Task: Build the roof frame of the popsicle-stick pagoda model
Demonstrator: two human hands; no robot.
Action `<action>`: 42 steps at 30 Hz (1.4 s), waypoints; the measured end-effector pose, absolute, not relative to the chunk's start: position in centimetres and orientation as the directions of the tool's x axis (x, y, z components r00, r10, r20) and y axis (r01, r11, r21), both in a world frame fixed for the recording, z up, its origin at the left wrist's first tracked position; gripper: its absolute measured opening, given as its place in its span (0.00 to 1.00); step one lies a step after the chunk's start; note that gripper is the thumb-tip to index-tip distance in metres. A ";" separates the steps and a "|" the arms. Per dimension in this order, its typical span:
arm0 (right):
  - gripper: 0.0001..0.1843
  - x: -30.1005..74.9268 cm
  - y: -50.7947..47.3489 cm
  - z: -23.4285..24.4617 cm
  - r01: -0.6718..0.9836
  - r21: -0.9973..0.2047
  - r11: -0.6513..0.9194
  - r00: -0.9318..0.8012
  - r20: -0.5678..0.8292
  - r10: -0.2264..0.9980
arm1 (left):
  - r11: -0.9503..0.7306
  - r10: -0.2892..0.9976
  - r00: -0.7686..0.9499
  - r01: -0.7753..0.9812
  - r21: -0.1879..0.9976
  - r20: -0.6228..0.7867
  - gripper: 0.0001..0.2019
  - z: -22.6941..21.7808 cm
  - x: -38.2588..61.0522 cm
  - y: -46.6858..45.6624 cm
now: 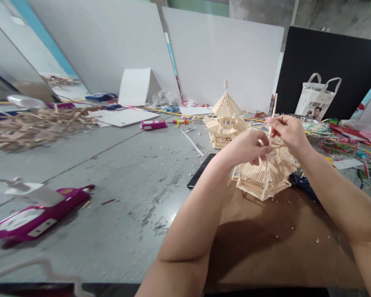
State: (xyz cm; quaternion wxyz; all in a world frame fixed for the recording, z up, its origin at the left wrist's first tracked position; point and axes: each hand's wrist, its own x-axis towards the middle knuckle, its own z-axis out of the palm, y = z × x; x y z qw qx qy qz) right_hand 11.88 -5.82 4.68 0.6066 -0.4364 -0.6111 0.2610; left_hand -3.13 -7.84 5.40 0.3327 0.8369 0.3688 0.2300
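A pagoda model (262, 177) built of thin wooden sticks stands before me on a brown board (253, 243). Over its top, my right hand (289, 130) pinches a slim wooden stick (275, 105) that points nearly straight up. My left hand (252, 146) is closed lower down, its fingertips together at the stick's lower part and just above the sloping roof. Whether those fingers grip the same stick or another piece is unclear. Both hands hide part of the model's upper section. Behind it rises a second stick pagoda (225, 119) with a pointed roof.
A dark phone (200, 171) lies left of the model. Magenta power strips (49, 214) sit on the grey table (126, 181), with a stick pile (34, 126) at far left. Dark blue pliers-like handles (306, 185) lie by my right forearm; craft scraps (343, 142) and a bag (317, 97) are beyond.
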 end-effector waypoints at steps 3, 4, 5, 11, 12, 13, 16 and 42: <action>0.17 11.9 -5.8 4.7 0.232 -0.843 0.485 0.122 0.520 0.846 | -0.511 0.765 0.628 0.455 0.730 0.144 0.04 5.3 -3.2 -7.7; 0.17 11.9 -5.8 4.7 0.236 -0.842 0.486 0.122 0.522 0.845 | -0.513 0.764 0.628 0.455 0.728 0.145 0.05 5.3 -3.2 -7.7; 0.17 11.9 -5.8 4.7 0.237 -0.841 0.487 0.120 0.522 0.844 | -0.514 0.764 0.629 0.457 0.726 0.145 0.05 5.2 -3.2 -7.7; 0.17 11.8 -5.9 4.7 0.237 -0.842 0.484 0.127 0.521 0.844 | -0.508 0.766 0.629 0.464 0.726 0.135 0.05 5.2 -3.2 -7.6; 0.17 11.8 -6.0 4.6 0.236 -0.842 0.484 0.127 0.521 0.844 | -0.511 0.764 0.630 0.462 0.725 0.137 0.05 5.2 -3.2 -7.6; 0.17 11.8 -6.0 4.6 0.235 -0.842 0.485 0.126 0.521 0.844 | -0.515 0.761 0.633 0.460 0.723 0.139 0.05 5.2 -3.2 -7.6; 0.17 11.8 -5.9 4.6 0.236 -0.841 0.487 0.128 0.524 0.842 | -0.521 0.756 0.640 0.460 0.719 0.138 0.05 5.3 -3.2 -7.6; 0.17 11.8 -5.8 4.5 0.231 -0.845 0.482 0.131 0.518 0.845 | -0.412 0.773 0.633 0.472 0.780 0.025 0.04 6.1 -3.8 -7.8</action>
